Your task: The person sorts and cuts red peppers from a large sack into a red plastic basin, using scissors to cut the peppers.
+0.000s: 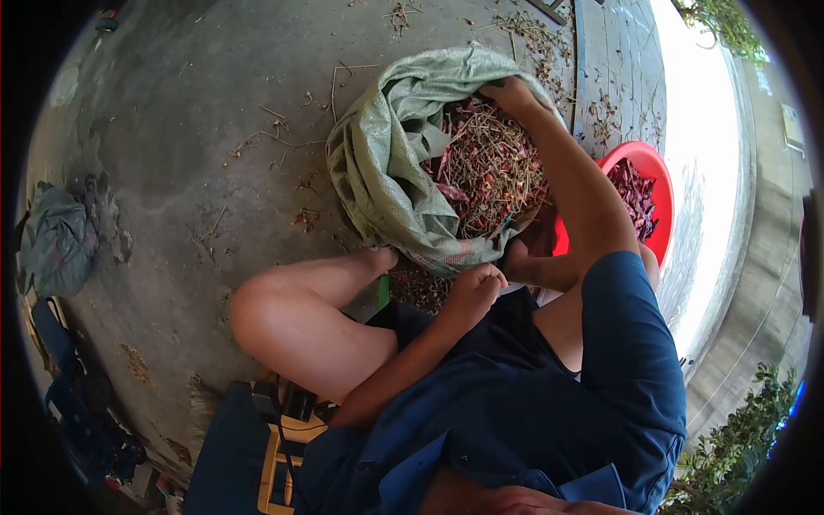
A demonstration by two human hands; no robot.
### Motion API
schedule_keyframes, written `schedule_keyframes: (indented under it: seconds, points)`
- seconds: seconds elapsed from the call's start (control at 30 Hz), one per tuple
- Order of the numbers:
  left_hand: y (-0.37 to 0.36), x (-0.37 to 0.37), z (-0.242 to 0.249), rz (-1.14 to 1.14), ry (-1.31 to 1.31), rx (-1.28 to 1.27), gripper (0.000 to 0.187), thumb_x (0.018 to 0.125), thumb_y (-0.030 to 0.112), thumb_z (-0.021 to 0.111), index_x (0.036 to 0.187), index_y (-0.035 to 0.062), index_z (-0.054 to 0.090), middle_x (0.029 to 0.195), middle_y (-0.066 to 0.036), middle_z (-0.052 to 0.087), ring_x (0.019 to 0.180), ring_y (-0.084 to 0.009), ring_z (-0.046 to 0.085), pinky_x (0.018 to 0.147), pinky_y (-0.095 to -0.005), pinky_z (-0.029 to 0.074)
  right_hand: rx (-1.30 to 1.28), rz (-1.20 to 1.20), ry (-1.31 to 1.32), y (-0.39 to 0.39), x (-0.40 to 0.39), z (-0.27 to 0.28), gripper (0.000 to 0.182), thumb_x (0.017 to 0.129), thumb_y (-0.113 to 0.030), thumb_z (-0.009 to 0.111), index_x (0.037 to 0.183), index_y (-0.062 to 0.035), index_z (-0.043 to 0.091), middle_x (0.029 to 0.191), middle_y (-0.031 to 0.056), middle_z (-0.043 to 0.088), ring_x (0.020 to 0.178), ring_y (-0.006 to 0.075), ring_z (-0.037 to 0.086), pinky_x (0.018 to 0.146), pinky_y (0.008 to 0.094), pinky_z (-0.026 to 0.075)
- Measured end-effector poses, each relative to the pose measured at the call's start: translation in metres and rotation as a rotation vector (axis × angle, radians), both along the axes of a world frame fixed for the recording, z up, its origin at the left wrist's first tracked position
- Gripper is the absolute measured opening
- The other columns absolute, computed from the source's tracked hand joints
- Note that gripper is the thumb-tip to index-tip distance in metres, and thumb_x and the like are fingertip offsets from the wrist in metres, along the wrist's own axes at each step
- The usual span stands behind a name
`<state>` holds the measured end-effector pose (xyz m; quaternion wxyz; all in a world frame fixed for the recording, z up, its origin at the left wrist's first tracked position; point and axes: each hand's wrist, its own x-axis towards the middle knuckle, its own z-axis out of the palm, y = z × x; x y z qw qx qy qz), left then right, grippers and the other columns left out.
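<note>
A pale green woven sack stands with its mouth rolled open in front of me. Dried stems mixed with red bits that look like dried chili peppers fill it. My right hand reaches to the far side of the sack's mouth, its fingers curled at the inner fold and partly hidden. Near my lap, my left hand is closed just below the sack's near edge; whatever is in it, if anything, is hidden. A red basin beside my right forearm contains dark red dried chilies.
Loose stems lie on the floor between my legs and the sack. More scraps are scattered beyond it. A crumpled dark green bag sits at far left. A wooden stool or chair frame is by my left side.
</note>
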<state>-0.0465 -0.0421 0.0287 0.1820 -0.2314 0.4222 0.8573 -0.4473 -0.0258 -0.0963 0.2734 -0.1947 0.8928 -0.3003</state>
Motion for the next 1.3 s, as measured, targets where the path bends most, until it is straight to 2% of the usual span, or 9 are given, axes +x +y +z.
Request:
schedule_keyframes:
  seconds: [0.1,0.27,0.47,0.63,0.73,0.87,0.97,1.17,1.3]
  points:
    - [-0.008,-0.006,0.005,0.058,-0.112,0.076,0.017,0.09,0.006,0.046,0.084,0.0022,0.063,0.062,0.003,0.05,0.053,-0.0046,0.044,0.048,-0.0239,0.036,-0.396,-0.168,-0.173,-0.045,-0.028,0.084,0.056,0.093,-0.04,0.066,0.141,-0.0141,0.055,0.14,0.0059,0.056,0.127,0.0185,0.049,0.104,0.044,0.039]
    - [-0.004,-0.017,0.001,0.056,-0.131,0.15,0.017,0.09,0.005,0.046,0.087,0.0019,0.062,0.062,0.004,0.049,0.053,-0.0037,0.043,0.048,-0.0226,0.036,-0.229,-0.346,0.134,-0.027,-0.023,0.021,0.05,0.091,-0.039,0.07,0.124,-0.0019,0.065,0.096,0.0059,0.07,0.086,0.0133,0.067,0.07,0.0283,0.052]
    - [-0.012,-0.015,0.013,0.048,-0.14,0.131,0.018,0.094,0.004,0.044,0.09,-0.001,0.061,0.064,0.001,0.05,0.053,-0.005,0.043,0.049,-0.0217,0.035,-0.232,-0.633,-0.676,-0.033,0.155,-0.02,0.058,0.086,-0.052,0.073,0.114,-0.0017,0.065,0.096,0.0051,0.066,0.078,0.0149,0.065,0.069,0.0312,0.054]
    - [-0.008,-0.013,0.013,0.094,-0.166,0.094,0.018,0.094,0.006,0.045,0.088,0.0009,0.061,0.066,0.0,0.053,0.05,-0.0062,0.045,0.047,-0.0226,0.036,-0.721,-0.64,-0.906,-0.112,0.201,0.015,0.026,0.088,-0.009,0.067,0.11,0.004,0.064,0.09,0.0113,0.07,0.071,0.0181,0.066,0.063,0.0295,0.053]
    - [-0.015,-0.017,0.021,0.147,-0.19,0.099,0.018,0.094,0.006,0.045,0.087,0.0013,0.061,0.066,-0.001,0.053,0.05,-0.0064,0.045,0.046,-0.0226,0.035,-0.686,-0.181,-0.604,-0.137,0.217,0.059,0.052,0.084,-0.011,0.071,0.131,0.0045,0.057,0.132,0.0175,0.061,0.124,0.029,0.055,0.105,0.037,0.042]
    - [-0.007,-0.008,0.013,0.131,-0.175,0.109,0.018,0.093,0.006,0.045,0.085,0.0021,0.061,0.063,0.001,0.05,0.049,-0.0058,0.043,0.045,-0.0229,0.034,-0.241,0.589,-0.18,-0.119,0.17,0.032,0.043,0.086,-0.021,0.059,0.125,-0.0054,0.064,0.134,0.0154,0.06,0.124,0.0349,0.053,0.109,0.0407,0.037]
    - [-0.015,-0.009,0.007,0.104,-0.22,0.137,0.017,0.092,0.005,0.045,0.085,0.002,0.06,0.06,0.002,0.048,0.048,-0.005,0.041,0.045,-0.0227,0.034,0.251,0.618,-0.077,-0.062,0.111,0.001,0.031,0.086,-0.02,0.054,0.108,-0.0076,0.073,0.122,0.0155,0.067,0.111,0.0333,0.063,0.1,0.0416,0.048]
    - [-0.016,-0.019,0.012,0.138,-0.175,0.197,0.017,0.091,0.004,0.045,0.085,0.0011,0.06,0.06,0.002,0.047,0.048,-0.0043,0.04,0.045,-0.0221,0.034,0.13,0.383,0.008,-0.043,0.003,0.041,0.035,0.088,-0.015,0.057,0.118,-0.0018,0.069,0.109,0.0172,0.072,0.101,0.0309,0.068,0.093,0.0403,0.051]
    - [-0.018,-0.024,0.001,0.099,-0.244,0.226,0.015,0.092,0.005,0.045,0.089,0.0009,0.059,0.063,0.001,0.049,0.05,-0.0051,0.041,0.048,-0.0216,0.035,0.24,0.773,0.397,-0.037,-0.029,-0.027,0.04,0.092,-0.017,0.052,0.129,-0.0057,0.062,0.12,0.02,0.067,0.111,0.0357,0.064,0.097,0.0434,0.049]
